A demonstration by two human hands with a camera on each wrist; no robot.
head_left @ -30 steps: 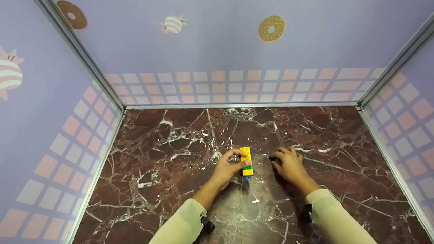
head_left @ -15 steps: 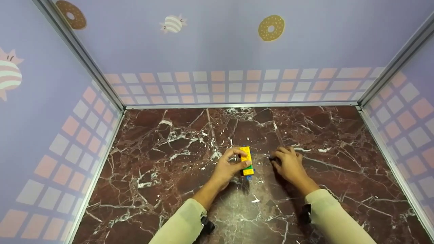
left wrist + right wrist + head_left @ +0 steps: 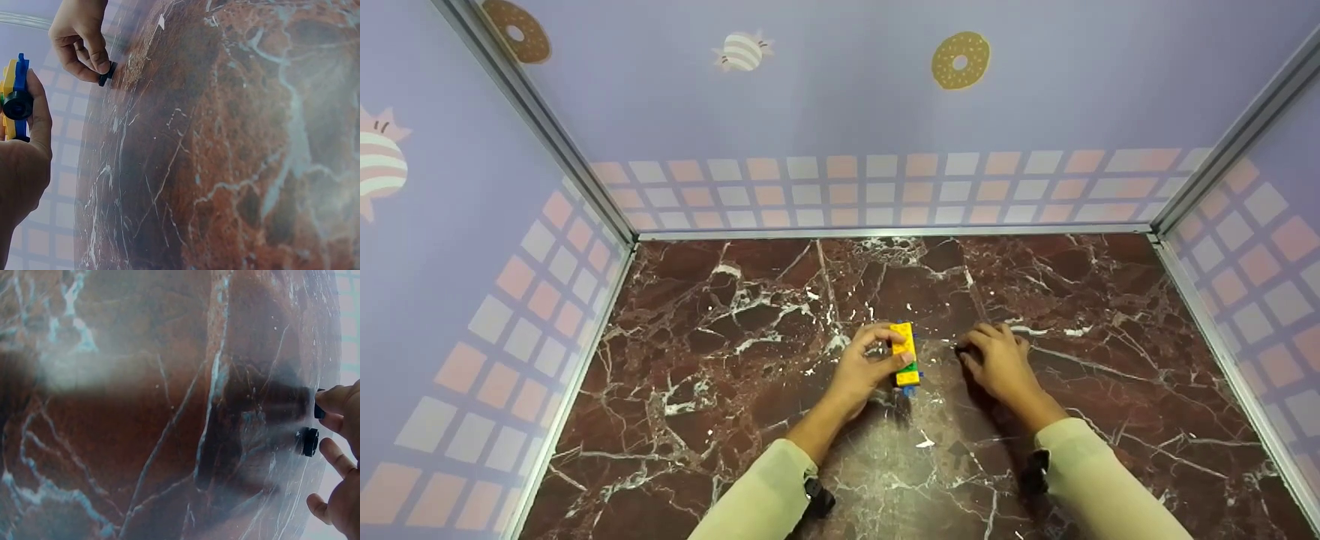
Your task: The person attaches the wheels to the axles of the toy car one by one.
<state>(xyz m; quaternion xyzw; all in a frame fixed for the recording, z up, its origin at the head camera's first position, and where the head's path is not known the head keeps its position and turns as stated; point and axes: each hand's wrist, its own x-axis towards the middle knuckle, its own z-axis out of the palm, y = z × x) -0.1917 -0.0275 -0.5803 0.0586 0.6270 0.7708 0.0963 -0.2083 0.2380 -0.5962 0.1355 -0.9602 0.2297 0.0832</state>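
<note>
My left hand [image 3: 864, 369] grips a small toy brick car [image 3: 904, 343] by its sides, with yellow bricks, a green one and a blue base. In the left wrist view the car [image 3: 21, 84] shows a black wheel [image 3: 18, 104] on its blue side; the left hand [image 3: 22, 169] partly covers it. To the right, my right hand [image 3: 997, 364] pinches a small black wheel [image 3: 108, 74] between thumb and fingertips. The right wrist view shows that black piece [image 3: 319, 404] mostly hidden by the right hand [image 3: 346, 416]. Another black wheel [image 3: 310, 441] is close to its fingers.
Under both hands lies a dark red marbled tabletop [image 3: 735, 442] with white veins. Lilac printed panels enclose it at the back [image 3: 840, 97], left [image 3: 427, 300] and right [image 3: 1260, 270], with metal strips along their edges. Dark wrist devices [image 3: 819, 496] sit at the sleeves.
Almost nothing differs. The car shifts very slightly in the left hand's grip, while the right hand stays in place with the wheel.
</note>
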